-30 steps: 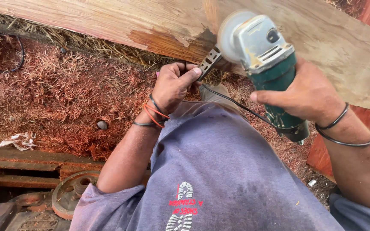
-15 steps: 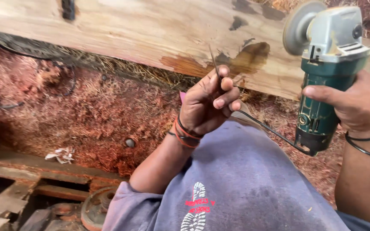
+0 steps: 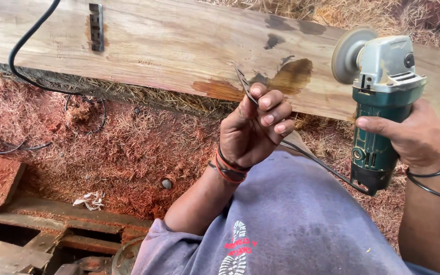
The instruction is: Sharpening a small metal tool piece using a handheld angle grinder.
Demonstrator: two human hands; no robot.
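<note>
My right hand (image 3: 416,137) grips the green body of an angle grinder (image 3: 380,102), held upright with its grey sanding disc (image 3: 347,53) facing left. My left hand (image 3: 255,127) is raised in front of me, fingers curled around a thin dark metal wrench (image 3: 244,84) that sticks up from between thumb and fingers. The grinder's black cord (image 3: 317,163) runs from its base across my lap in grey cloth. Behind both hands lies a long pale wooden plank (image 3: 179,46) with dark stains.
Reddish sawdust and wood shavings (image 3: 118,147) cover the ground below the plank. A black cable (image 3: 21,61) loops over the plank at the left. A small dark metal piece (image 3: 95,26) lies on the plank. Rusty metal parts (image 3: 52,239) sit at the lower left.
My left hand has come away from the grinder's disc and lifted with the wrench. My right hand has tipped the grinder upright and moved it right. The view has shifted along the plank.
</note>
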